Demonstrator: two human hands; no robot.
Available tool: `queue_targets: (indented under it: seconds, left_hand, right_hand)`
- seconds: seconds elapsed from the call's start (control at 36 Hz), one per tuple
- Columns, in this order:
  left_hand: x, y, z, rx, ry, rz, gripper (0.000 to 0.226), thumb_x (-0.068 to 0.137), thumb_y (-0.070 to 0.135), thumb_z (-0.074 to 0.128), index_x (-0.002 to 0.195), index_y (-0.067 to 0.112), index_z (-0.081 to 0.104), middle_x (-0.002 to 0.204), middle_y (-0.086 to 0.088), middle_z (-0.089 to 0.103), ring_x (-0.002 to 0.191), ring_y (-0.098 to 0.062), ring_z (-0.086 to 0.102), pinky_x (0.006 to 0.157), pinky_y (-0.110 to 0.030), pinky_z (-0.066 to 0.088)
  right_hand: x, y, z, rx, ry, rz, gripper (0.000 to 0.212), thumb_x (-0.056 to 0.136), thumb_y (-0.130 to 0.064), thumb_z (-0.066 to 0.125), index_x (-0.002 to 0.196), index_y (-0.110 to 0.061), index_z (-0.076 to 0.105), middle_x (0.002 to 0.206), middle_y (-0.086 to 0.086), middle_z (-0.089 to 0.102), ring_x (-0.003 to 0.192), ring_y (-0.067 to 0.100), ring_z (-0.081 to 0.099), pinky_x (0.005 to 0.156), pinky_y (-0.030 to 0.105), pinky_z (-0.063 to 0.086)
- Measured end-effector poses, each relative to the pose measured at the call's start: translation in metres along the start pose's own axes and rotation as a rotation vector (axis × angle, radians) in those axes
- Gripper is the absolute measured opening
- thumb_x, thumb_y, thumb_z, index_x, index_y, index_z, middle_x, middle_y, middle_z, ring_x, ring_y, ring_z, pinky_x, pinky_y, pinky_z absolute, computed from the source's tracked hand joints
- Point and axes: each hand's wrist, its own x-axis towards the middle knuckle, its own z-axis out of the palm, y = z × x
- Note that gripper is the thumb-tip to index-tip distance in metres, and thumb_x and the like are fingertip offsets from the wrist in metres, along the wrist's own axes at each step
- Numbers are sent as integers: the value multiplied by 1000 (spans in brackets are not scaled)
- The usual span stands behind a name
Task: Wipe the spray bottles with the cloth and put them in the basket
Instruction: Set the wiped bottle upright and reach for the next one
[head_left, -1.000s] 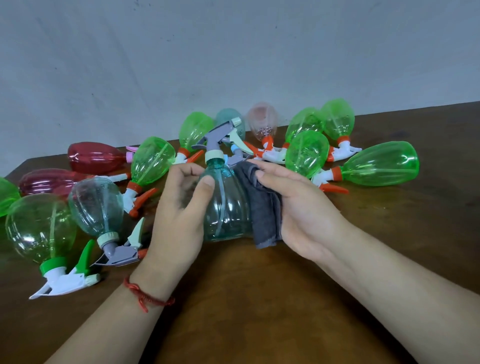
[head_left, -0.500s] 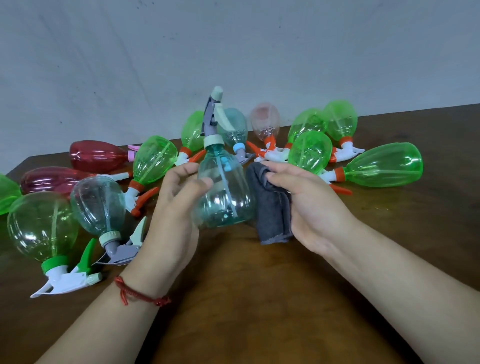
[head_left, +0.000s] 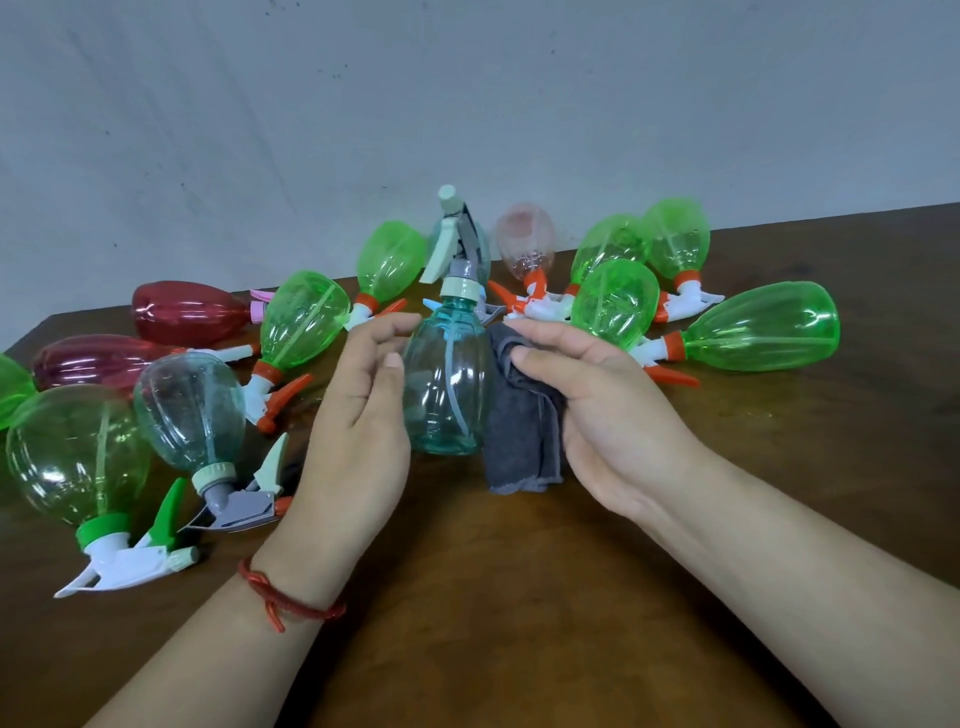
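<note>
Teal bottle (head_left: 447, 384) stands upright near the middle of the brown worktop (head_left: 519, 597), its grey spray head with a pale trigger pointing up toward the wall (head_left: 467, 104). The hands are apart, one on each side of it. The left hand (head_left: 358, 415) is curved around the bottle's left side, thumb tip and fingertips against the plastic and the palm clear of it, in a light hold. The right hand (head_left: 613, 415) pinches a grey cloth (head_left: 519, 436) between thumb and fingers and holds it against the bottle's right side; the cloth's lower edge hangs down to the worktop. A red cord (head_left: 280, 597) circles the left wrist. Other bottles lie on their sides in an arc behind and to the left: a large green one (head_left: 763, 327) at the far right, a cluster of three green ones (head_left: 615, 301) and a pale pink one (head_left: 524, 239) behind the right hand, two green ones (head_left: 304, 317) behind the left hand, two red ones (head_left: 187, 312) farther left, and nearest at the left a clear one (head_left: 189, 410) with a grey head beside a green-capped one (head_left: 72, 457).
</note>
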Motion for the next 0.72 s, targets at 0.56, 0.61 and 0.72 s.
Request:
queue_targets:
  seconds: [0.56, 0.61, 0.72]
  left_hand:
    - [-10, 6, 4, -292, -370, -31, 64, 77, 34, 79, 138, 25, 61, 128, -6, 72, 111, -28, 75, 82, -29, 61]
    - [-11, 7, 5, -287, -376, -37, 60, 78, 31, 80, 135, 26, 63, 126, -6, 73, 108, -28, 76, 82, -32, 61]
    - [-12, 8, 4, -241, -352, -31, 48, 85, 19, 75, 132, 26, 66, 123, -3, 75, 107, -24, 77, 84, -32, 61]
  right_hand:
    - [12, -36, -27, -842, 272, -916, 21, 94, -1, 72, 109, -13, 81, 117, -3, 75, 117, 13, 68, 106, 38, 54]
    - [12, -30, -26, -929, 249, -953, 23, 94, -1, 72, 111, -13, 81, 119, -4, 74, 118, 9, 67, 107, 33, 52]
    - [11, -21, -23, -1172, 194, -1076, 27, 94, 2, 69, 112, -13, 82, 119, -4, 76, 115, 16, 67, 104, 29, 51]
